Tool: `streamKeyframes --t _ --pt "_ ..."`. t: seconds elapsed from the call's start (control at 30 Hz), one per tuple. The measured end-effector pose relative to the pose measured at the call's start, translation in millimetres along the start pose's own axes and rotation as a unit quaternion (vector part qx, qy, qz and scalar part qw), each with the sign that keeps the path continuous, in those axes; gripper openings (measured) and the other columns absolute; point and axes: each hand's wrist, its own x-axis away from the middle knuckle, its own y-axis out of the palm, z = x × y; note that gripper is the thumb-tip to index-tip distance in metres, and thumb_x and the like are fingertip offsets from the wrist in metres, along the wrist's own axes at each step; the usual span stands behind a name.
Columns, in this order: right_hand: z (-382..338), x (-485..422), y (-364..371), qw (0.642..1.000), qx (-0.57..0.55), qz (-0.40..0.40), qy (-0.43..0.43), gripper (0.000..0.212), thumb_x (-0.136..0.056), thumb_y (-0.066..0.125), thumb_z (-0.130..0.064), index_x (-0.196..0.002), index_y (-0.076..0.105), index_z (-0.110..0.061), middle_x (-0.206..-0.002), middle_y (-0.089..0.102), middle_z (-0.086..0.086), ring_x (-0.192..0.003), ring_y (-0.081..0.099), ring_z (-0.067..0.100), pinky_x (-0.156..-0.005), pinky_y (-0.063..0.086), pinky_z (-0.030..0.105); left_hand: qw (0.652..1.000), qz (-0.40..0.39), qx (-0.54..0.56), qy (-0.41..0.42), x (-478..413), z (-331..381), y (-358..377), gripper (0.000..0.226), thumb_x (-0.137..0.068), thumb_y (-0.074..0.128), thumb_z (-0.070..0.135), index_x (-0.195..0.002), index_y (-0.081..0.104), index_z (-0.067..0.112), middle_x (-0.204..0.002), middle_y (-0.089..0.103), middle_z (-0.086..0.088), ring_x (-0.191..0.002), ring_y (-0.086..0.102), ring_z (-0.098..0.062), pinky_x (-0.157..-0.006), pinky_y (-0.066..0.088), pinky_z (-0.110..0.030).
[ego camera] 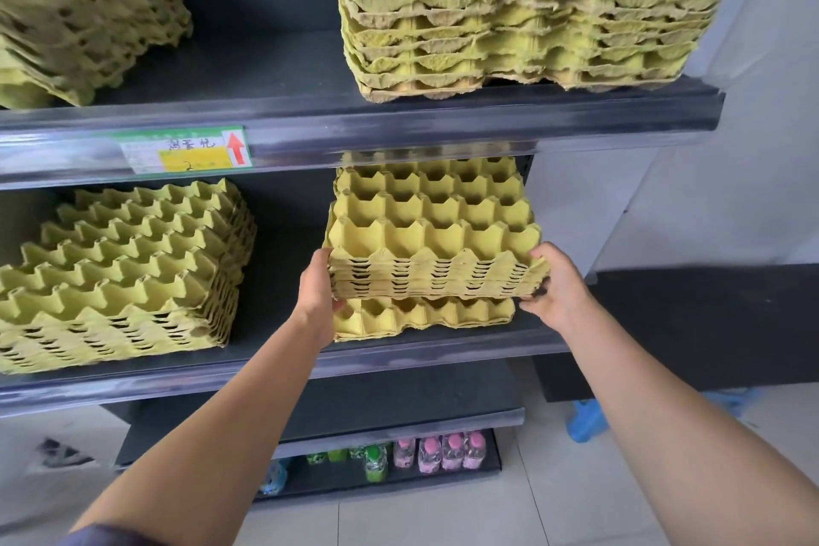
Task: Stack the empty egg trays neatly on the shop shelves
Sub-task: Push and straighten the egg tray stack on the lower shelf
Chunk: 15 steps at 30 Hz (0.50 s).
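Head view shows both hands clamped on a bundle of yellow-green moulded-pulp egg trays [432, 235]. The left hand [317, 286] grips its left edge with the thumb up top and fingers tucked beneath, and the right hand [557, 286] grips the right edge the same way. The bundle sits low over a shorter stack of matching pulp trays [421, 317] on the right part of the dark grey middle shelf [399, 361]. Whether the 2 already touch, I cannot tell.

The risks, as I judge them:

1. The bundle reaches further right than the short stack. If it is set down like that, the cups will probably not nest and the pile will sit crooked.
2. Fingers under both edges may get pinched, or may drag the top trays askew as they pull out.
3. The short stack lies near the shelf's front lip, so a forward tug could slide it off.
4. The bundle's rear rises close under the upper shelf's front rail [443, 133], so lifting to re-seat it could snag there.

The soft, ragged pulp edges would likely crumple under a hard squeeze.
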Motion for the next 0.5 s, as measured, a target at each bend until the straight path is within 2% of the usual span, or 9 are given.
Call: streamKeyframes --t 0.13,0.23,0.33,0.43,0.5 --pt "6 1 17 1.0 0.013 0.001 -0.011 0.01 -0.082 0.057 -0.021 -0.09 0.06 -0.014 -0.091 0.064 0.013 -0.084 0.062 0.026 -0.081 0.051 0.039 1.0 0.004 0.023 -0.006 -9 -6 -10 0.046 -0.096 0.03 0.046 -0.128 0.05 0.018 -0.123 0.058 -0.006 -0.11 0.054 -0.023 -0.094 0.044 -0.038" --pt "10 -5 22 0.999 0.031 0.003 -0.018 0.013 -0.082 0.059 -0.022 -0.091 0.061 -0.013 -0.094 0.064 0.014 -0.088 0.062 0.026 -0.093 0.049 0.043 0.999 -0.01 0.033 -0.029 -14 -18 -18 0.058 -0.092 0.033 0.059 -0.137 0.044 0.024 -0.133 0.053 -0.005 -0.12 0.05 -0.025 -0.107 0.038 -0.044" --pt "10 -12 23 0.999 0.038 0.004 -0.011 0.016 -0.082 0.059 -0.025 -0.093 0.06 -0.014 -0.097 0.065 0.014 -0.088 0.062 0.025 -0.095 0.049 0.043 0.999 -0.01 0.029 -0.032 -17 -22 -18 0.061 -0.091 0.034 0.061 -0.139 0.039 0.025 -0.138 0.049 -0.007 -0.124 0.047 -0.027 -0.108 0.035 -0.046" --pt "11 -19 25 0.999 0.05 0.011 0.004 0.027 -0.077 0.059 -0.032 -0.099 0.062 -0.017 -0.105 0.066 0.014 -0.097 0.062 0.027 -0.097 0.046 0.045 0.999 0.0 -0.015 -0.041 -19 -20 -16 0.063 -0.09 0.031 0.063 -0.141 0.034 0.027 -0.142 0.043 -0.006 -0.127 0.043 -0.028 -0.108 0.032 -0.048" --pt "12 -19 25 0.999 0.047 0.016 0.003 0.027 -0.078 0.057 -0.034 -0.099 0.062 -0.017 -0.103 0.067 0.012 -0.099 0.061 0.027 -0.095 0.047 0.042 0.998 0.003 -0.031 -0.052 -17 -20 -14 0.066 -0.089 0.028 0.066 -0.143 0.031 0.03 -0.145 0.039 -0.005 -0.13 0.038 -0.028 -0.11 0.028 -0.05"
